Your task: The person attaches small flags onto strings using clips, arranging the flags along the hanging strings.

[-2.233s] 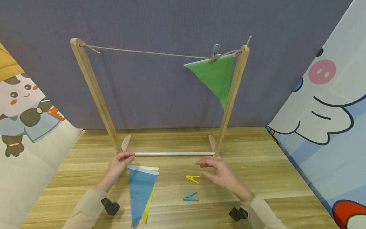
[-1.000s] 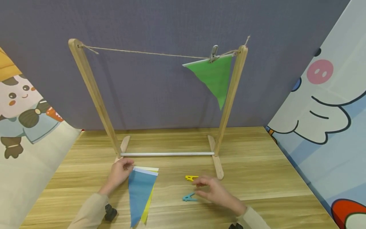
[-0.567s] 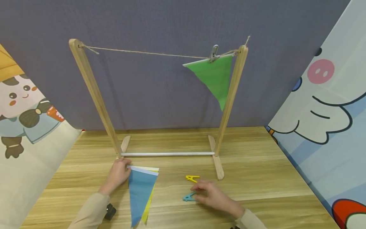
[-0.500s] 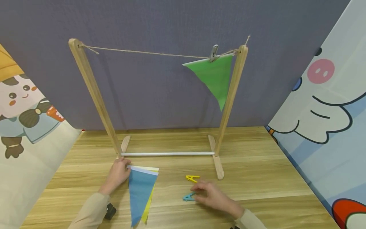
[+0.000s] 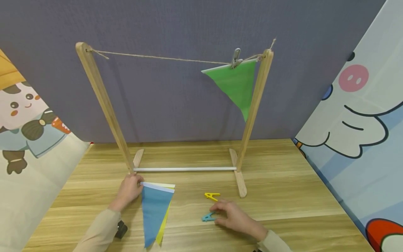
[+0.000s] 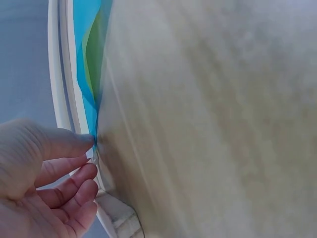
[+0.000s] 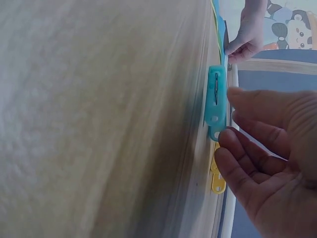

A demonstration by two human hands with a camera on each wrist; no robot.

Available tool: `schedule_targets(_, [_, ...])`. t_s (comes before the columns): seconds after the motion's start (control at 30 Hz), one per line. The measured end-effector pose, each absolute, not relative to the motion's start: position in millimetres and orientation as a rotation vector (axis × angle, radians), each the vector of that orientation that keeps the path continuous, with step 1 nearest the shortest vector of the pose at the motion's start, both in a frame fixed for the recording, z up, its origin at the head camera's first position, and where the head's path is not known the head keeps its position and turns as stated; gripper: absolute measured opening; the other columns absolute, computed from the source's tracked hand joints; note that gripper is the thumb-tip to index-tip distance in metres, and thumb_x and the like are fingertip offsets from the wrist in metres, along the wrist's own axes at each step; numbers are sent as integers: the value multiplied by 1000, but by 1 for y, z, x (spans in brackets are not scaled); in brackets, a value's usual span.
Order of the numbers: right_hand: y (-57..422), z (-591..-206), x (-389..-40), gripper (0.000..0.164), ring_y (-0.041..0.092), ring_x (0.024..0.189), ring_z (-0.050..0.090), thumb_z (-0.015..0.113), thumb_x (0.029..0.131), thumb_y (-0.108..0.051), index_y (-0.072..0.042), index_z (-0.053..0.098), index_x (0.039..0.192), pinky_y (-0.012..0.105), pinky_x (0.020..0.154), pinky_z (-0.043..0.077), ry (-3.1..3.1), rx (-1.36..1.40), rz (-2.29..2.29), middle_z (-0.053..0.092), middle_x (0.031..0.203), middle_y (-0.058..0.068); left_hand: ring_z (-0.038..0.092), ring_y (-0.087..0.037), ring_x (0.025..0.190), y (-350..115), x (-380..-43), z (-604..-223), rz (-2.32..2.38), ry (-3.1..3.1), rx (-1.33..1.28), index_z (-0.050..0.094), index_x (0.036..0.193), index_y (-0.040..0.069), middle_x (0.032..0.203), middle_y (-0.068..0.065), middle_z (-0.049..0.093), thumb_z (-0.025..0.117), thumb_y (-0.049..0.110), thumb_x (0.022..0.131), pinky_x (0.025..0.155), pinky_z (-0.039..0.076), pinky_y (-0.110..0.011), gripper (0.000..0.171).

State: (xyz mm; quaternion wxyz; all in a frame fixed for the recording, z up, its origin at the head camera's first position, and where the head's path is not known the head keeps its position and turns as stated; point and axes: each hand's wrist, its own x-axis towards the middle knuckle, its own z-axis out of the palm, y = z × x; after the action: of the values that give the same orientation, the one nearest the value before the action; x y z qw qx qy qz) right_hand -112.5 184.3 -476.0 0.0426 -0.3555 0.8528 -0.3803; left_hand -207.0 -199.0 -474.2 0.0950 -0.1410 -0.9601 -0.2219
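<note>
In the head view, my left hand pinches the upper left corner of a blue triangular flag between thumb and fingertips. A yellow flag lies mostly hidden beneath it. The left wrist view shows the blue flag's corner at the thumb tip. My right hand has its thumb and fingers around the handle ends of a light blue clothespin on the table. Just beyond it lies a yellow clothespin, also seen below the blue one in the right wrist view.
Behind the hands stands a wooden frame with a left post, a right post and a white crossbar. Between the post tops runs a string. A metal clip holds a green flag at its right end.
My left hand has come from the crossbar's left end down to the flag corner and taken hold of it. My right hand has moved down past the yellow clothespin to the blue one.
</note>
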Motion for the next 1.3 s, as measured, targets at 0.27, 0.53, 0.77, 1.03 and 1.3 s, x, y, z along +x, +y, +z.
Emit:
schedule_targets(0.27, [183,-476,-113,30,10,87,58,75,76,-2,-5,65,104,22,75,51,2649,-996,-1090,63,99,2,56,-32,75,-202,-212,-474,-654,-2879,-446,65,76,-1,76,-12,60,68,-7,68,68,48,-48,10])
schedule_targets(0.53, [179,-475,-114,28,7,81,55,75,75,-1,-4,66,101,19,70,49,2693,-946,-1050,61,92,0,54,-27,70,-205,-210,-474,-664,-2816,-489,62,71,2,73,-9,56,70,-8,64,64,48,-44,15])
schedule_targets(0.77, [177,-475,-115,27,5,80,53,76,75,-3,-3,66,101,19,70,49,2707,-903,-992,58,91,-1,53,-23,71,-209,-209,-474,-690,-2796,-535,62,71,6,73,-5,58,72,-7,66,64,48,-41,17])
schedule_targets(1.03, [177,-477,-117,25,4,78,52,77,74,-5,-4,67,96,17,68,48,2733,-880,-944,55,86,-5,60,-22,71,-213,-208,-473,-898,-2742,-583,63,73,5,75,-4,64,71,-10,70,67,52,-38,17])
schedule_targets(1.3, [179,-477,-116,22,4,76,51,75,75,-3,-6,66,95,17,66,48,2719,-936,-989,56,86,-4,56,-7,67,-220,-210,-476,-1172,-2710,-556,66,78,0,75,-3,64,70,-5,78,61,50,-24,6])
